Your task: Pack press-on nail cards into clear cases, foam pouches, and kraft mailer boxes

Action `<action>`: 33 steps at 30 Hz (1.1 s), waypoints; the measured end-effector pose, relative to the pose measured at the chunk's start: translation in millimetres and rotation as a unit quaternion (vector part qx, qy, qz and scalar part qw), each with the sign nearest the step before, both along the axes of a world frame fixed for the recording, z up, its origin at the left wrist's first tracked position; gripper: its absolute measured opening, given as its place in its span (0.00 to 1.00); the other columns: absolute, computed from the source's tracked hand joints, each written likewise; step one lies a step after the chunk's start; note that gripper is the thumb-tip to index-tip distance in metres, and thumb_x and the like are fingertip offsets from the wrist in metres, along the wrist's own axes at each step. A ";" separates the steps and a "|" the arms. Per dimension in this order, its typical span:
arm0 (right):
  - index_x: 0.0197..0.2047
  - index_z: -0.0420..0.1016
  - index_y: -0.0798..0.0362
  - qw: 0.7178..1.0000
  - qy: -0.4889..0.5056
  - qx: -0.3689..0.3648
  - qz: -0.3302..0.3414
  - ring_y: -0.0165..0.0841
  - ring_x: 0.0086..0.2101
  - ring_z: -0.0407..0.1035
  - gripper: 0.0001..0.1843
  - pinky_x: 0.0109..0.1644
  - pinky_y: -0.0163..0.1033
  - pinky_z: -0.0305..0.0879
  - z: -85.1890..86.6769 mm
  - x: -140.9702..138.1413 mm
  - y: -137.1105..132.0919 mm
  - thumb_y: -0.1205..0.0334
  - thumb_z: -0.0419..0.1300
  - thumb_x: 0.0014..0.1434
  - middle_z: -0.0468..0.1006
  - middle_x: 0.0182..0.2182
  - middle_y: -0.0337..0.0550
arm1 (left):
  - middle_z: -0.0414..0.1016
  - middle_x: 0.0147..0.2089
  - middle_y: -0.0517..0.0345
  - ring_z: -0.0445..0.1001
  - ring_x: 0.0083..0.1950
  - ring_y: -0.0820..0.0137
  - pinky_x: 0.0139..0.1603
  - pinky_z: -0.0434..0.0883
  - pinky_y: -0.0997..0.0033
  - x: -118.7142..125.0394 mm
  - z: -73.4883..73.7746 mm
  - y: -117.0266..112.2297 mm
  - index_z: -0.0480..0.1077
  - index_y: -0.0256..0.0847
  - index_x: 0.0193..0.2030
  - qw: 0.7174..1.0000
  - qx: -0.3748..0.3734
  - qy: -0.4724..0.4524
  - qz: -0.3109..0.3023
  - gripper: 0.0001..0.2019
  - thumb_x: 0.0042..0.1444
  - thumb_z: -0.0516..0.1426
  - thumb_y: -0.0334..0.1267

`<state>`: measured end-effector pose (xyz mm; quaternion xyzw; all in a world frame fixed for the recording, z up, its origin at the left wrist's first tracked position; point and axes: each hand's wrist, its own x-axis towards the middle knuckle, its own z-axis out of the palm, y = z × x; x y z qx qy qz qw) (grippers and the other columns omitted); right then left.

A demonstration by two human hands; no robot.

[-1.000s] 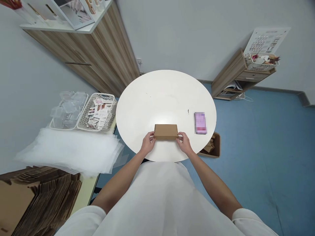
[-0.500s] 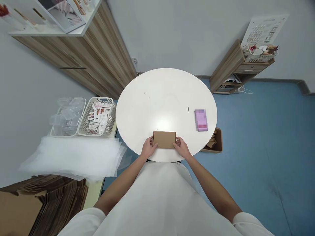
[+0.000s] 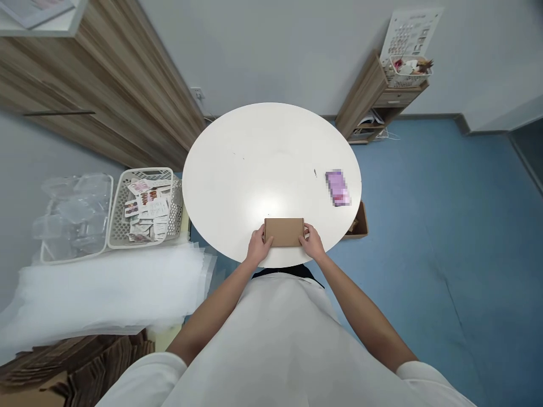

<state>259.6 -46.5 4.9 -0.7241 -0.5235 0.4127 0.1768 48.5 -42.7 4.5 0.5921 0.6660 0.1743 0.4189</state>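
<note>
While the small cardboard box point(image 3: 284, 232) lies flat at the near edge of the round white bench point(image 3: 254, 169), it is gripped at both short ends: the left hand point(image 3: 258, 246) and right hand point(image 3: 313, 243) are closed on it, fingers curled round its sides. A pink packet point(image 3: 337, 187) is seen well apart, to the right.

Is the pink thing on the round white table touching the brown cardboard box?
No, the blurred pink item lies apart near the round white table's right edge, while the brown cardboard box sits at the near edge between both hands.
</note>
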 end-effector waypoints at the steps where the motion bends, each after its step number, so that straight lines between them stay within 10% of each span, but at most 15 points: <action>1: 0.55 0.56 0.50 1.000 0.004 -0.005 -0.004 0.28 0.26 0.62 0.28 0.37 0.39 0.62 1.0 1.1 -2.4 0.60 0.52 0.48 0.66 0.39 0.42 | 0.64 0.38 0.52 0.65 0.38 0.67 0.38 0.65 0.67 -0.3 0.9 1.3 0.56 0.42 0.57 1.000 -0.001 0.002 -0.010 0.25 0.52 0.51 0.42; 16: 0.51 0.62 0.51 0.999 0.024 -0.030 -0.020 0.31 0.30 0.66 0.25 0.35 0.36 0.59 26.3 37.9 1.8 0.49 0.51 0.52 0.72 0.33 0.40 | 0.70 0.40 0.53 0.69 0.37 0.68 0.36 0.65 0.71 27.9 25.1 22.7 0.58 0.39 0.55 0.997 -0.076 0.017 0.011 0.27 0.53 0.45 0.54; 24: 0.50 0.64 0.52 0.993 -0.035 0.031 -0.106 0.32 0.30 0.65 0.25 0.35 0.38 0.60 42.1 171.7 -28.0 0.48 0.49 0.53 0.70 0.29 0.40 | 0.71 0.40 0.54 0.70 0.38 0.67 0.38 0.65 0.70 167.5 45.3 42.6 0.58 0.43 0.56 0.987 -0.083 0.019 -0.139 0.27 0.54 0.43 0.56; 33: 0.60 0.49 0.50 0.957 0.016 0.085 -0.277 0.39 0.48 0.61 0.37 0.48 0.45 0.60 14.7 305.4 -64.1 0.46 0.53 0.50 0.61 0.52 0.51 | 0.65 0.53 0.45 0.69 0.49 0.64 0.46 0.65 0.67 344.6 25.4 59.8 0.50 0.38 0.59 0.962 -0.114 -0.099 -0.227 0.31 0.53 0.48 0.53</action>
